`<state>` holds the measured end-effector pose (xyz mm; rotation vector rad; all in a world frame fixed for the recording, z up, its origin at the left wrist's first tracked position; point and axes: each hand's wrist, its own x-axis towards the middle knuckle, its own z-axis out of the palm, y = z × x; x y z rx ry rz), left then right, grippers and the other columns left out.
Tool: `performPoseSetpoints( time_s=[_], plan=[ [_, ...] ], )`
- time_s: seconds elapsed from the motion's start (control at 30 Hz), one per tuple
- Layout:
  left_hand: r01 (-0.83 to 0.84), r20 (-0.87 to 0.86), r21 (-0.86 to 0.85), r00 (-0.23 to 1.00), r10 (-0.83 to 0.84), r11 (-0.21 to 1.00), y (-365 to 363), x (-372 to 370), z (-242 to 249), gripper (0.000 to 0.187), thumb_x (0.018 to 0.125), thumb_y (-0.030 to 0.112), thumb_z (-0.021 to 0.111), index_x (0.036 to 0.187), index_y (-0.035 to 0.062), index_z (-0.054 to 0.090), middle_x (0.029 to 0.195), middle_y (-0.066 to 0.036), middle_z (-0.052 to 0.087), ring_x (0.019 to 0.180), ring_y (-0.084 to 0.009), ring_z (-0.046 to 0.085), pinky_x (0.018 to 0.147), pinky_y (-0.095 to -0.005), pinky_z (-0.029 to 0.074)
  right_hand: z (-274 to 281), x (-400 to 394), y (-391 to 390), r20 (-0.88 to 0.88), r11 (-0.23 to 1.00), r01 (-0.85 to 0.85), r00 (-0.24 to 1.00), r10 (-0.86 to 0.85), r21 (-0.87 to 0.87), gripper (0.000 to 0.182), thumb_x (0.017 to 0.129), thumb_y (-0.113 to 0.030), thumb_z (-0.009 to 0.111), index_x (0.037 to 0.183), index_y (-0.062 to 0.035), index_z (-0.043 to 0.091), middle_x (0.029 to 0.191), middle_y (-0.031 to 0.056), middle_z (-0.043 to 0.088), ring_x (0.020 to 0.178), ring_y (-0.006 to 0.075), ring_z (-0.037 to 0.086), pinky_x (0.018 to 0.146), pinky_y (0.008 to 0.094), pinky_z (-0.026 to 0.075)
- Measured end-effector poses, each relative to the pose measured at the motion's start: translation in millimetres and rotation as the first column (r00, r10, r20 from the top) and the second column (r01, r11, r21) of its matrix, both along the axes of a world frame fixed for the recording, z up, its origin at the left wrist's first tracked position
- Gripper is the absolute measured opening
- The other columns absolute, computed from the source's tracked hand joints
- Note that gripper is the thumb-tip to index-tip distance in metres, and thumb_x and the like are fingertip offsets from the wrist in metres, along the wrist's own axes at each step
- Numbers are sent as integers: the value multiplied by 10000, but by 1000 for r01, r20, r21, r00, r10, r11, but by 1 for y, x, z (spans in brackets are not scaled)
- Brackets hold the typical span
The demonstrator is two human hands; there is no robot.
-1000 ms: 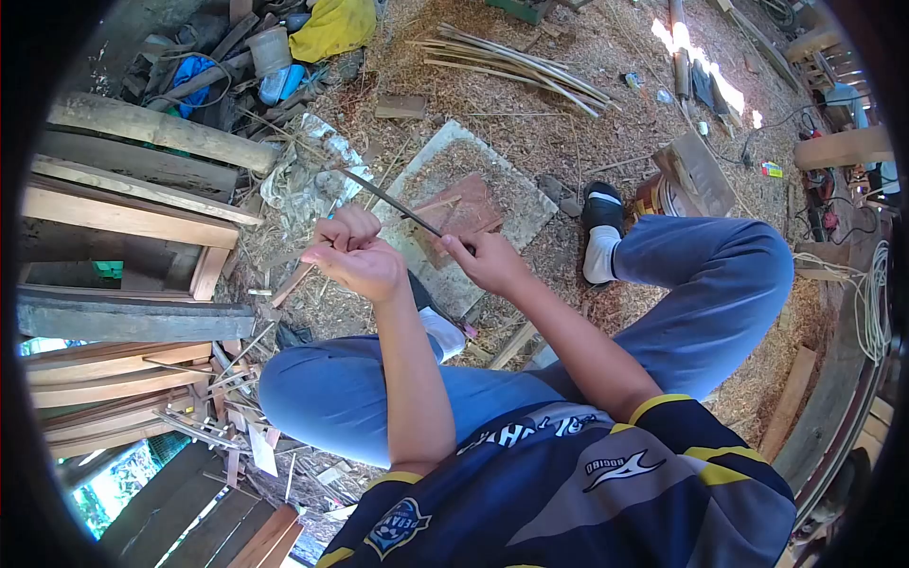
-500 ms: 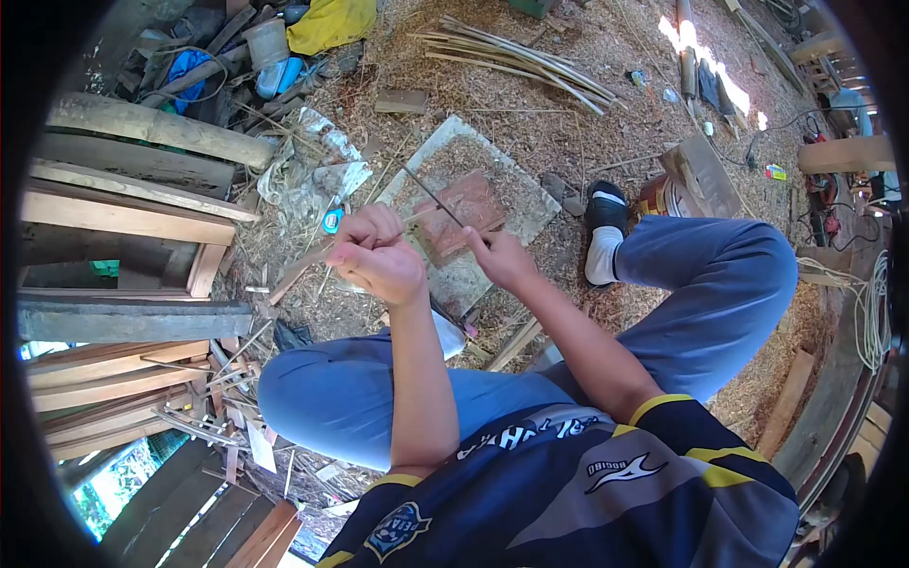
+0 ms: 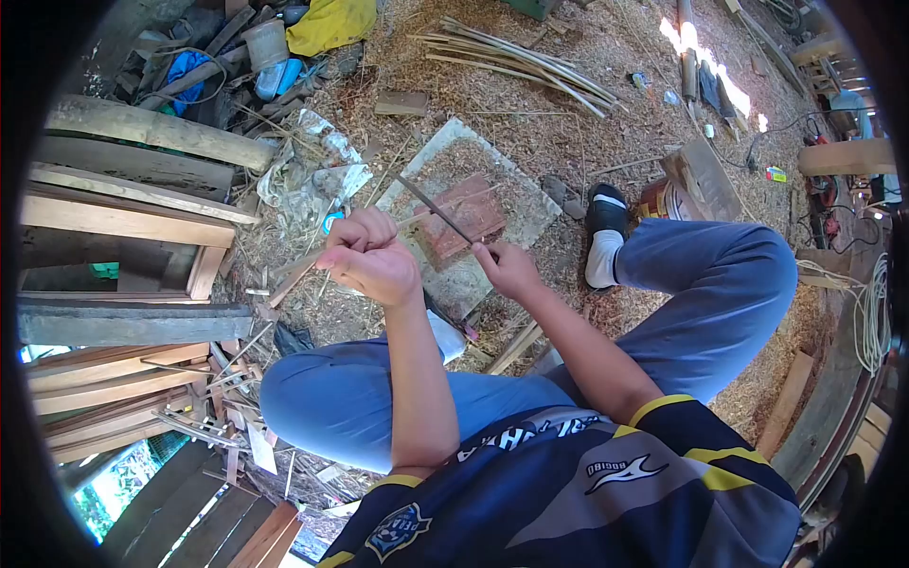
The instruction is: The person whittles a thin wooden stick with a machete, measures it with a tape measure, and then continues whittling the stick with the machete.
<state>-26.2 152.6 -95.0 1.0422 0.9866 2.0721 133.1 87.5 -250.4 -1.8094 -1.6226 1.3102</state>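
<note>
My left hand (image 3: 371,265) is closed around a thin pale wooden strip (image 3: 426,217), which sticks out on both sides of the fist. In my right hand (image 3: 512,272) is a long, narrow dark blade (image 3: 436,207), gripped near its lower end, with the thumb along it. The blade points up and left and crosses over the strip in this view, just right of my left fist. Below them a reddish board (image 3: 461,227) lies on a pale square slab (image 3: 525,185) strewn with shavings.
Long thin sticks (image 3: 521,62) lie in a bundle on the shaving-covered ground ahead. Crumpled plastic (image 3: 312,180) and stacked boards (image 3: 133,227) are at left. A bucket (image 3: 663,201) with a board leaning on it stands beyond my right foot (image 3: 604,237).
My right hand has shifted slightly down and to the right with the blade. My left hand has moved a little to the left, still holding the strip.
</note>
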Motion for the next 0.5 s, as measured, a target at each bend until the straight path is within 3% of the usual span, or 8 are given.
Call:
performPoseSetpoints(
  time_s=[0.1,0.2,0.3,0.4,0.5],
  plan=[
    [7,7,-4,1000,-7,1000,-1,-2,1,672,997,725,346,686,147,197,570,41,176,499,-86,148,470,-293,97,-59,10,-3,159,959,139,982,-101,-247,758,980,-656,421,878,30,727,872,302,683,886,463,680,815,494,518],
    [36,7,12,999,-36,999,3,0,2,671,1001,720,343,683,147,195,573,39,179,501,-87,150,471,-295,101,-75,32,-2,219,940,137,973,-70,-313,722,983,-638,433,916,15,734,847,292,683,856,450,688,792,487,522],
    [46,-12,2,999,-46,999,-3,7,3,671,1003,716,345,680,146,198,574,36,181,504,-86,154,471,-296,104,-37,9,-7,102,978,125,989,-109,-168,706,973,-650,436,971,-22,757,932,262,719,952,468,683,863,501,531],
    [66,-7,18,998,-66,998,-2,4,1,668,1008,701,350,683,132,227,574,31,200,510,-89,174,477,-296,117,2,-11,-1,-94,992,25,995,-36,-121,707,974,-661,418,999,-43,761,932,264,720,969,457,683,885,498,530],
    [132,28,50,991,-134,990,-6,-8,-6,660,1022,673,351,691,108,276,573,24,237,517,-95,207,487,-295,146,-11,-11,-8,-118,998,47,992,-43,34,696,990,-622,432,843,3,699,751,204,682,818,396,705,802,477,523]
  ],
)
